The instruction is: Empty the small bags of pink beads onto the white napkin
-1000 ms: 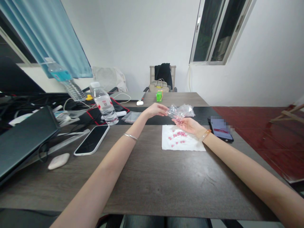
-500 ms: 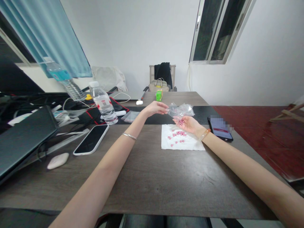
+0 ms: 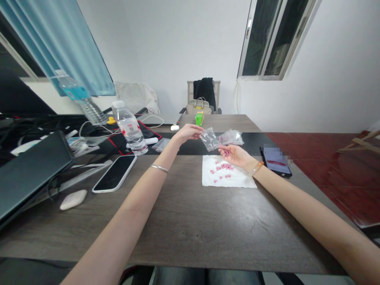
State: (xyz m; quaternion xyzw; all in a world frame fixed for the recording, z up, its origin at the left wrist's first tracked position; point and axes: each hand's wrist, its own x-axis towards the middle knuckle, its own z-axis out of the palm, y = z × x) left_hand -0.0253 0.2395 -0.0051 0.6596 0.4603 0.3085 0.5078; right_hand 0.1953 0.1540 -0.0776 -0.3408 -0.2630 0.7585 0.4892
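Here, pink pills [image 3: 221,170] dot a white napkin [image 3: 242,180] on the table [image 3: 190,233]; above them our right hand [image 3: 233,155] lies palm up, its grip wide, cradling more pills, and our left hand [image 3: 186,133] curls loosely just left of a clear plastic bag [image 3: 218,138].

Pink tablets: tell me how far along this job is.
Done: a few tablets are off the napkin and sit in the palm of the right hand. In hand: the left hand is at the edge of a clear plastic bag, which is above the table; I cannot tell whether any tablets are inside it. Left: most tablets lie on the napkin.
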